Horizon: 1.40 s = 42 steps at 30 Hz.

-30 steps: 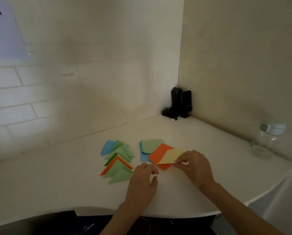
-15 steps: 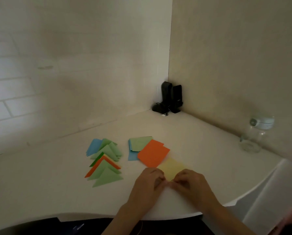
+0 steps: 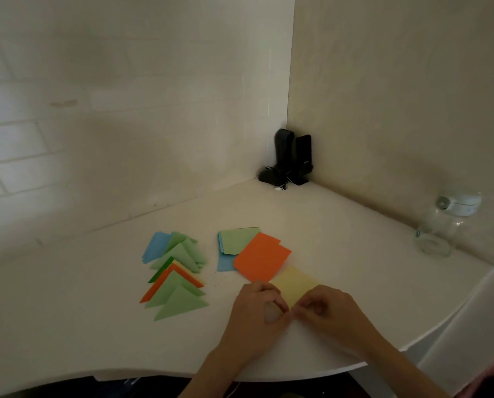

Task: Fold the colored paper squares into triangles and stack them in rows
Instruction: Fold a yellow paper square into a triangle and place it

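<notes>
White walls meet in a corner behind the pale table [image 3: 354,254], and on it we have just drawn the yellow square [image 3: 296,284] off the orange sheet [image 3: 261,261] toward the near edge, where our left hand [image 3: 257,314] and right hand [image 3: 330,311] now both pinch its nearest corner with curled fingers. That tells us the next fold is about to begin, with the row of folded triangles [image 3: 176,278] waiting well to the left and the unfolded stack [image 3: 234,245] just behind. Bare table lies right of our hands, but the rounded rim is close and the glass jar [image 3: 441,228] stands far right by the wall
</notes>
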Motion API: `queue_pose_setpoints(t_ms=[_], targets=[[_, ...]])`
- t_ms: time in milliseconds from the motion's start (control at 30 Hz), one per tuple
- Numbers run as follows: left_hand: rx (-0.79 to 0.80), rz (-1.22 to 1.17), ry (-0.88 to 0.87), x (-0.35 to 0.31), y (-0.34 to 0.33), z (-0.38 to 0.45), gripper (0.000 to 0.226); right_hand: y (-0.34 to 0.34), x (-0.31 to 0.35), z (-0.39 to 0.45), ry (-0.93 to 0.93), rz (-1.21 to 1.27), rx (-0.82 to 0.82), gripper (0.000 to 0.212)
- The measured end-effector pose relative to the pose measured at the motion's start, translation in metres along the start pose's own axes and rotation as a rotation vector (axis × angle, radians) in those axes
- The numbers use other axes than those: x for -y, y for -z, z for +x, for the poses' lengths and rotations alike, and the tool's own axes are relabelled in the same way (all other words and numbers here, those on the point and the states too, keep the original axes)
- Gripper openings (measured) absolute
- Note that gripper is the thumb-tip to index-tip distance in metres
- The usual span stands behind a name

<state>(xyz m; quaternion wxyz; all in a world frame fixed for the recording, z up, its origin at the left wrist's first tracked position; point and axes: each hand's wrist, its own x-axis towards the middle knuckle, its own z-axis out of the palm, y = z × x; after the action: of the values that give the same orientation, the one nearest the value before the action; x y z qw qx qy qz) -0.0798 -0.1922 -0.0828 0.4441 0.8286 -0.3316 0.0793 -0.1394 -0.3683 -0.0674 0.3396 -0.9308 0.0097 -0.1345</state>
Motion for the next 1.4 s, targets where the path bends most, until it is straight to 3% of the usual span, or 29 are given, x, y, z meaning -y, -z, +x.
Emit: queue_pose_setpoints(t_ms=[233, 467, 633, 800, 900, 1000, 1167, 1300, 1400], targets=[[0.041, 0.007, 0.025, 0.000, 0.002, 0.000, 0.014, 0.002, -0.001, -0.004, 0.059, -0.012, -0.028, 0.026], [0.131, 0.027, 0.067, -0.006, 0.006, 0.000, 0.025, 0.006, 0.003, -0.005, 0.066, -0.011, 0.065, 0.017], [0.121, 0.071, 0.085, -0.009, 0.005, 0.000, 0.008, 0.004, 0.002, -0.008, 0.059, 0.004, 0.029, 0.002], [0.053, 0.106, 0.096, -0.014, -0.002, 0.000, 0.020, 0.005, 0.002, -0.008, 0.061, 0.032, 0.016, 0.015], [0.008, 0.098, 0.117, -0.013, -0.005, 0.003, 0.030, 0.002, 0.001, -0.009, 0.076, 0.042, -0.016, 0.011], [0.069, 0.097, 0.163, -0.013, -0.006, 0.008, 0.016, 0.005, -0.001, -0.009, 0.088, 0.035, 0.012, 0.009], [0.092, 0.025, 0.167, -0.012, 0.004, 0.012, 0.034, 0.010, -0.002, -0.008, 0.057, 0.050, 0.059, 0.011], [0.112, 0.020, 0.113, -0.008, 0.010, 0.007, 0.020, 0.005, 0.004, -0.010, 0.038, 0.016, 0.037, 0.012], [0.151, 0.044, 0.093, -0.004, 0.015, 0.004, 0.027, -0.001, 0.012, -0.008, -0.007, -0.063, 0.073, 0.021]])
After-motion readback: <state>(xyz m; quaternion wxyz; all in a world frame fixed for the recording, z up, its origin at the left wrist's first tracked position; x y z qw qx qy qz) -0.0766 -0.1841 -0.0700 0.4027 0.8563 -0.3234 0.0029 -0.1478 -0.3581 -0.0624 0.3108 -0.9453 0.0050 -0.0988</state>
